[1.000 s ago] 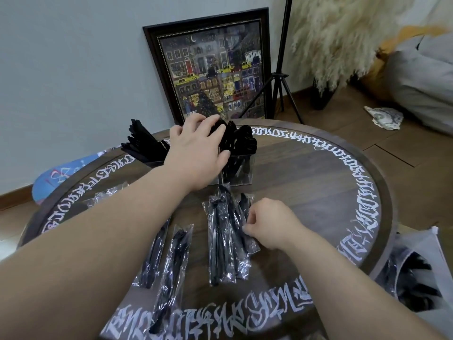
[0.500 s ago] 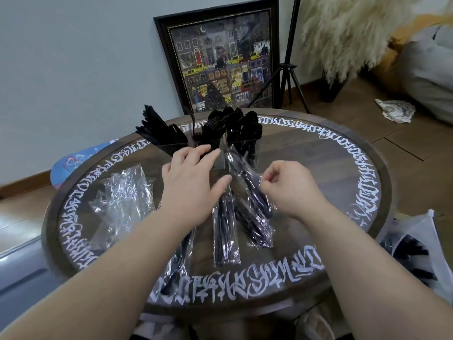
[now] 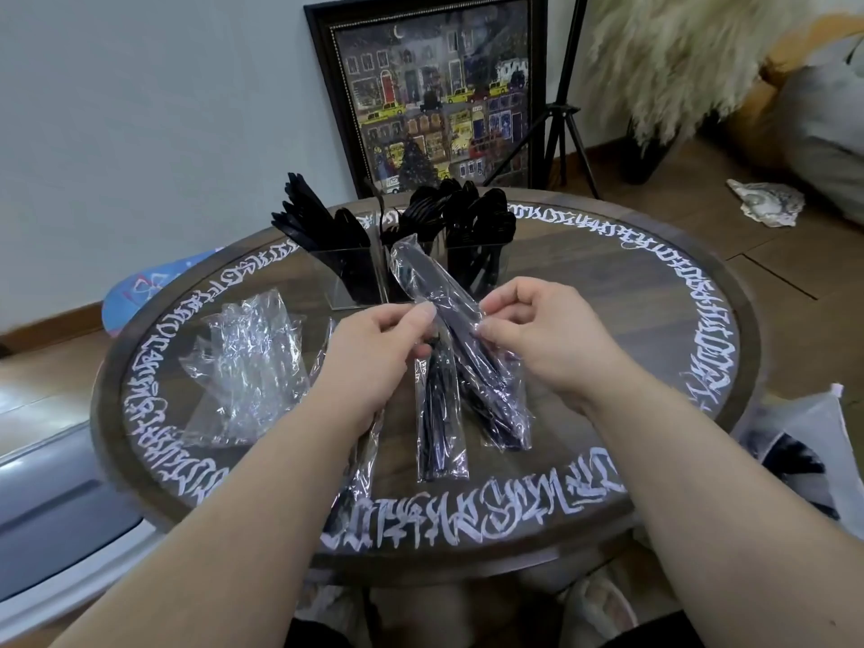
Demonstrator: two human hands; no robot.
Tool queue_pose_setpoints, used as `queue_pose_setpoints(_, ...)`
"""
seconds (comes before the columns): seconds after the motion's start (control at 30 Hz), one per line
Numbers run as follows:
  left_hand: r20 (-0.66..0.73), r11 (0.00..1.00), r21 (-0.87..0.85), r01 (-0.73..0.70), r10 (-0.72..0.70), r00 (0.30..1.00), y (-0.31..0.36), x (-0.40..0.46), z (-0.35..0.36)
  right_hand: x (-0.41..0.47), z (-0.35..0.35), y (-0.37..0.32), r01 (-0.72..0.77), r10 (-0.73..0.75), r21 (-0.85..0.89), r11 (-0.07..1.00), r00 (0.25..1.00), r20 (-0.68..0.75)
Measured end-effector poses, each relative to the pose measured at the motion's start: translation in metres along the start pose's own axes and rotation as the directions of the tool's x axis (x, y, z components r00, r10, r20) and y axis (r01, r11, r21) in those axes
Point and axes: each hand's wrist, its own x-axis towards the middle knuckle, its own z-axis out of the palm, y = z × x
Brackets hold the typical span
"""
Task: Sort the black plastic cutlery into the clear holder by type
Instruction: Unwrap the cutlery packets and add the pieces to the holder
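A clear three-part holder (image 3: 355,278) stands at the far middle of the round table, with black knives on its left, forks in its middle and spoons on its right. In front of it I hold a clear-wrapped packet of black cutlery (image 3: 432,278) tilted up above the table. My left hand (image 3: 378,353) pinches its left side and my right hand (image 3: 537,334) pinches its right side. More wrapped packets (image 3: 439,423) lie flat on the table under my hands.
Empty crumpled wrappers (image 3: 248,367) lie on the left of the dark wooden table (image 3: 654,320) with white lettering round its rim. A plastic bag (image 3: 804,460) sits beside the table at right. A framed picture (image 3: 435,95) and a tripod (image 3: 561,109) stand behind.
My left hand came back from the holder to the packet. My right hand lifted one wrapped packet off the pile, and both hands now pinch it above the table.
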Motion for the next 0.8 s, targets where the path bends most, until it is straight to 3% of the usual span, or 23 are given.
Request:
queue_pose_setpoints(0.23,0.086,0.966,-0.225,0.124,-0.107,0.991,0.002,0.004,0.017,0.000,0.020,-0.001,0.185,-0.192,-0.297,0.937,0.981,0.006)
queue_pose_setpoints(0.4,0.061,0.918,-0.375,0.126,-0.111,0.992,0.006,0.009,0.006,0.001,0.020,-0.006,0.097,-0.096,-0.150,0.984,0.995,0.015)
queue_pose_setpoints(0.47,0.066,0.903,-0.421,0.091,-0.070,0.995,0.006,0.009,0.001,0.006,0.019,-0.003,0.042,-0.046,-0.142,0.989,0.999,-0.026)
queue_pose_setpoints(0.57,0.059,0.870,-0.490,0.054,-0.029,0.998,0.008,0.010,-0.007,0.009,0.022,0.001,-0.020,0.026,-0.155,0.988,0.999,0.035)
queue_pose_setpoints(0.7,0.058,0.849,-0.526,0.061,-0.036,0.998,0.009,0.012,-0.012,0.006,0.025,-0.007,-0.011,0.012,-0.145,0.989,1.000,0.003)
queue_pose_setpoints(0.8,0.112,0.878,-0.461,0.125,-0.082,0.990,0.007,0.011,-0.012,0.006,0.025,-0.015,0.035,-0.040,-0.241,0.970,0.999,-0.018)
